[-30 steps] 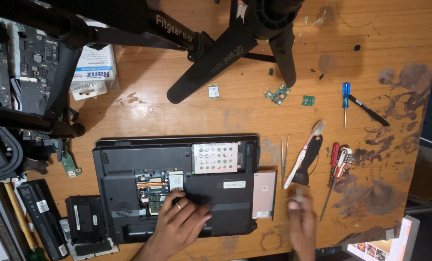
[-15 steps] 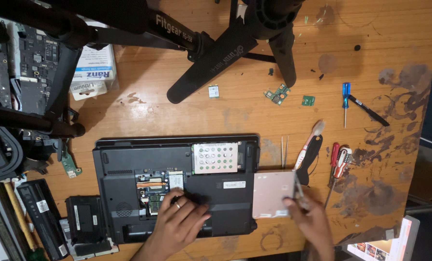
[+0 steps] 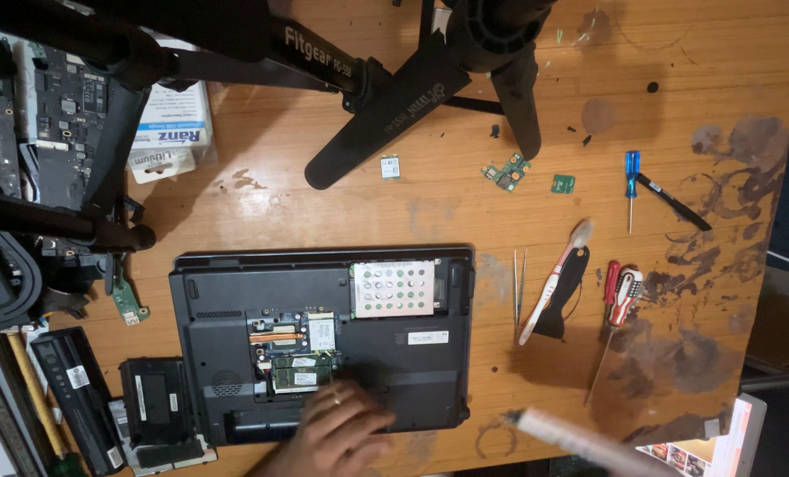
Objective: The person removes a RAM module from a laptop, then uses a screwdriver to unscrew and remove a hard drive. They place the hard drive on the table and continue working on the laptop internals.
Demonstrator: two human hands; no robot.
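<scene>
An opened black laptop (image 3: 235, 291) lies bottom-up on the wooden table, showing its circuit boards and a silver perforated drive cover (image 3: 393, 288). My left hand (image 3: 337, 433), a ring on one finger, rests flat on the laptop's near edge by the open memory bay. A pale flat part (image 3: 580, 442) shows as a blurred streak at the lower right, clear of the laptop. My right hand is out of sight.
Right of the laptop lie tweezers (image 3: 518, 291), a toothbrush (image 3: 553, 283), a black pry tool (image 3: 567, 305) and a red screwdriver (image 3: 620, 296). A blue screwdriver (image 3: 631, 177) and small circuit boards (image 3: 508, 172) lie farther back. Black tripod legs (image 3: 386, 115) span the top. A battery (image 3: 76, 393) sits left.
My right hand drew the flat pale part out of the laptop's right side, then carried it toward the lower right and left the view. My left hand stayed on the laptop.
</scene>
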